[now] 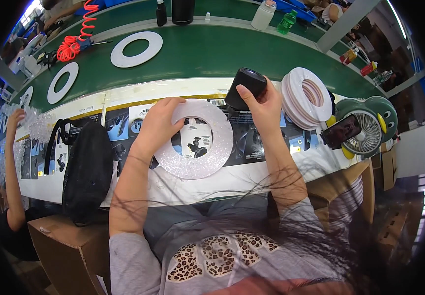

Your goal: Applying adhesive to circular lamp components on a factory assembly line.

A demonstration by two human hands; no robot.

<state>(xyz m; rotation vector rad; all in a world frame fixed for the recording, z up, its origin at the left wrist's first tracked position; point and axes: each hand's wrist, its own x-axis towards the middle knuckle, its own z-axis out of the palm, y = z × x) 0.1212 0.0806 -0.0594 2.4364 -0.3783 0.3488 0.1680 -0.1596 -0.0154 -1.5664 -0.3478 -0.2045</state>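
Observation:
A white speckled ring (217, 152) lies flat before me on a printed sheet. My left hand (161, 123) grips its upper left rim, the thumb reaching toward the hole and the fingers over the top edge. In my right hand (265, 105) is a black squeeze bottle (246, 88), tilted nozzle-down. Its thin tip points at the ring's right upper rim; whether it touches I cannot tell. To the right of that hand stands a stack of similar white rings (291, 110), some with pinkish edges.
On the green belt (197, 54) lie several loose rings (124, 61). At right are a green fan (367, 132) and a phone (341, 132); at left, a black bag (88, 167). Another person's arm (13, 162) reaches toward clear plastic pieces (40, 125). A coiled orange hose (70, 49) sits far left.

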